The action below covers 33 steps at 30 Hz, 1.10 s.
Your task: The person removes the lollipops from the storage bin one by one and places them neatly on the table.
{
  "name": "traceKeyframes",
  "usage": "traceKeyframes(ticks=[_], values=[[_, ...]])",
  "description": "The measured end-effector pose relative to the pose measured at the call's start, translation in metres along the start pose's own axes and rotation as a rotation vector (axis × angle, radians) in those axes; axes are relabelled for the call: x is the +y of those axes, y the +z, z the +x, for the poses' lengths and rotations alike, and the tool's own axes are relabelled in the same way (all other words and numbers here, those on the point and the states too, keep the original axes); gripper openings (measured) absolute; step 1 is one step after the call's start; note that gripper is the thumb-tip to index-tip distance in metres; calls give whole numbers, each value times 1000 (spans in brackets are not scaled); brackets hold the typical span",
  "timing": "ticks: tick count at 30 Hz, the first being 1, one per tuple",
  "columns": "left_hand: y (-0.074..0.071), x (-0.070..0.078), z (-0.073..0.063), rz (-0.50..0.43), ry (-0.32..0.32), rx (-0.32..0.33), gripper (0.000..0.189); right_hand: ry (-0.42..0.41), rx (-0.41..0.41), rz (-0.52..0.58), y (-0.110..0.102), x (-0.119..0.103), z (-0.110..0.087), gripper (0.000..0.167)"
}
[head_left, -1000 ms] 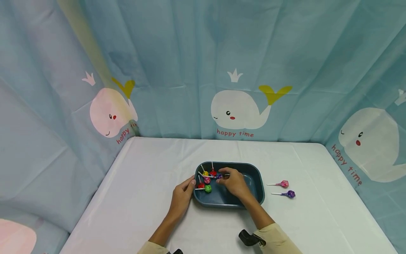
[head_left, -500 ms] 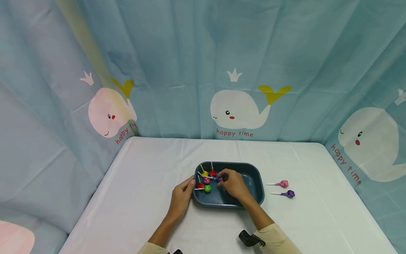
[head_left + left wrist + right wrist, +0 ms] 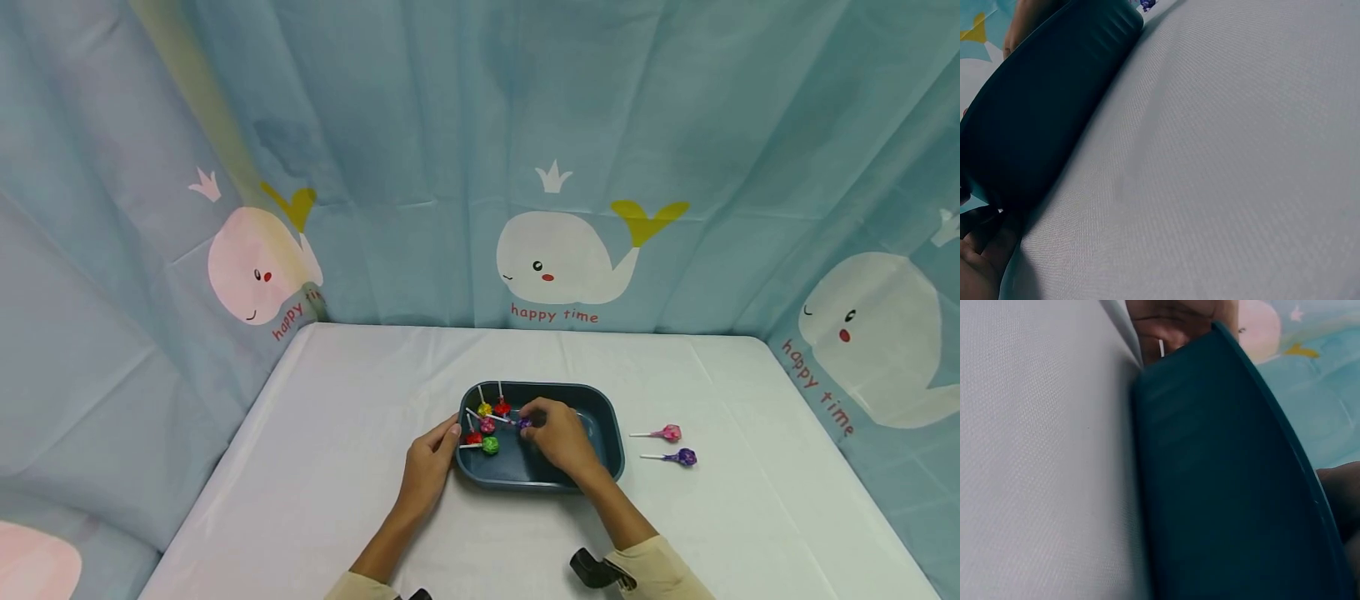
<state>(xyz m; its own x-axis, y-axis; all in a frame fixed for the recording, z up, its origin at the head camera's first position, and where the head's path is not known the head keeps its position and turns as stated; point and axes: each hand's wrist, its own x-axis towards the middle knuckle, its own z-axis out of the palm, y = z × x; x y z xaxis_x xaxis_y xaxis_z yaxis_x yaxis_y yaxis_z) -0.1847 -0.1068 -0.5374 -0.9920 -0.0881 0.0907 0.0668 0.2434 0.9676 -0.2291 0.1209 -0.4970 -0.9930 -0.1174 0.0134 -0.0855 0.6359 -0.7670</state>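
A dark blue-green tray (image 3: 517, 482) stands on the white table, with several wrapped lollipops at its left end. My left hand (image 3: 430, 468) holds the tray's left side, thumb at the rim; in the left wrist view its fingers (image 3: 999, 247) lie against the outer wall. Inside the tray, my right hand (image 3: 558, 437) pinches the head of a purple lollipop (image 3: 524, 424), its stick pointing left. Near it lie a yellow lollipop (image 3: 484, 409), red lollipops (image 3: 502, 408) (image 3: 474, 437), a pink lollipop (image 3: 487, 426) and a green lollipop (image 3: 490, 445). The right fingertips are partly hidden.
Right of the tray, a pink lollipop (image 3: 671, 433) and a purple lollipop (image 3: 686, 457) lie on the white tablecloth (image 3: 330, 433), sticks to the left. Behind the table hangs a blue curtain (image 3: 420, 250) printed with whales.
My right hand has closed its fingertips on the purple lollipop and drawn it slightly right. The yellow lollipop's stick has shifted a little. My left hand stays at the tray's side.
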Motion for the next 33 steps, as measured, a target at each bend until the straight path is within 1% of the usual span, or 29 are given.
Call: traceKeyframes(ticks=[4,9,12,16,18,26,33], values=[[0,0,0,-4,2,-1,45,9,16,40,-6,-1,-5,22],[0,0,0,-2,0,-2,45,-3,48,72,-14,1,-12,18],[0,0,0,2,2,-1,46,-5,68,86,-20,2,-17,21],[-1,0,-1,8,6,0,46,16,93,80,-27,3,-24,27],[-1,0,-1,12,6,1,46,22,104,79,-31,4,-27,27],[-1,-1,-1,7,3,-1,46,-2,131,125,-46,7,-39,26],[-1,0,-1,-6,-2,-9,47,31,134,144,-54,15,-47,28]])
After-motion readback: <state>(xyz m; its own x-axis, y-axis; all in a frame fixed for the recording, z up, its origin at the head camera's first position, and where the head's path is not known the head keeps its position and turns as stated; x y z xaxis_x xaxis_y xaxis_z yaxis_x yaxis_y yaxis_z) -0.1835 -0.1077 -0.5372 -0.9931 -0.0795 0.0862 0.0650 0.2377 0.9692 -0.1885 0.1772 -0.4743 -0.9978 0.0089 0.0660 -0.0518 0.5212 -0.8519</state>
